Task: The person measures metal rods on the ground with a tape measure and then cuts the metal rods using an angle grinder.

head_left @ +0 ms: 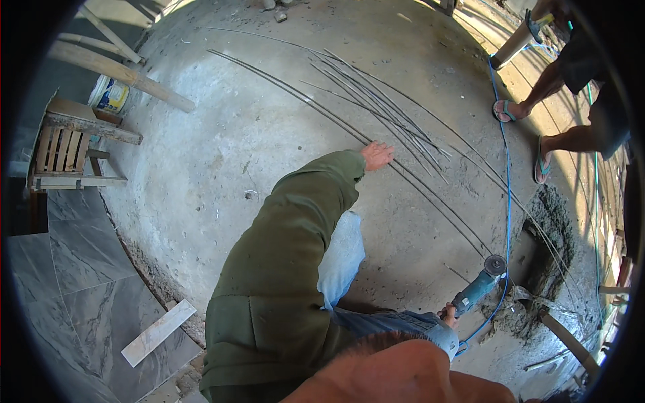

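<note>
A pair of long, thin steel rods (440, 203) runs diagonally across the concrete floor. My left hand (378, 155), at the end of a green sleeve, is on these rods near their middle, its fingers partly curled over them. Low on the right, my right hand (449, 314) grips the body of a teal angle grinder (476, 290). The round disc (496, 264) of the grinder is at the near ends of the rods; whether it touches them I cannot tell. Several loose rods (376, 101) lie crossed beyond my left hand.
A blue cord (505, 161) crosses the floor at right, past a person's sandalled foot (508, 111). Wet mortar (552, 218) is heaped near a wooden handle (570, 344). At left are a wooden chair (62, 149), a bucket (109, 94), a pole (124, 72) and a tile strip (158, 333).
</note>
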`<state>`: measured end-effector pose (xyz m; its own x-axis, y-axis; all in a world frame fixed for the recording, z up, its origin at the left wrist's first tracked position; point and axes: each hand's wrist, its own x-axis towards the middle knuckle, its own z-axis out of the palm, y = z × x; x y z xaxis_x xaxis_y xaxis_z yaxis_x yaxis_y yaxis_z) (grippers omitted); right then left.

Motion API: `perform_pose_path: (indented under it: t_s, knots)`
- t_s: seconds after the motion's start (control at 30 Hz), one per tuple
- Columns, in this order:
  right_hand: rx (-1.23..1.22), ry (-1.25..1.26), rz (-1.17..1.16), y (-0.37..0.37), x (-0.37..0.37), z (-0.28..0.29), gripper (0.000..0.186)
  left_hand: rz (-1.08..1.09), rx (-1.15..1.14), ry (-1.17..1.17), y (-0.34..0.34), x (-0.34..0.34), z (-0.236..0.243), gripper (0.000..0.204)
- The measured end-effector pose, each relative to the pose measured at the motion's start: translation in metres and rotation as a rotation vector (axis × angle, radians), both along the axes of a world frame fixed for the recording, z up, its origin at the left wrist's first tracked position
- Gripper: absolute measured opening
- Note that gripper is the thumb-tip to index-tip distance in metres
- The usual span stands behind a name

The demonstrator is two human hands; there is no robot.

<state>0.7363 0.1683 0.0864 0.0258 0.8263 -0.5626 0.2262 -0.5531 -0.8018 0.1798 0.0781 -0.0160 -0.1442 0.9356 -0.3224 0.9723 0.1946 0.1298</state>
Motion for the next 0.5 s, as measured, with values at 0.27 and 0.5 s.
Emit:
perform_pose_path:
  t_s: [0.27, 0.5]
  knots:
    - [0.001, -0.108, 0.036, 0.001, -0.033, 0.040, 0.032, -0.033, 0.200, 0.103, 0.004, -0.010, 0.021, 0.022]
    - [0.080, -0.053, -0.029, 0.003, -0.013, 0.053, 0.030, -0.114, 0.160, -0.014, 0.040, 0.009, 0.036, 0.035]
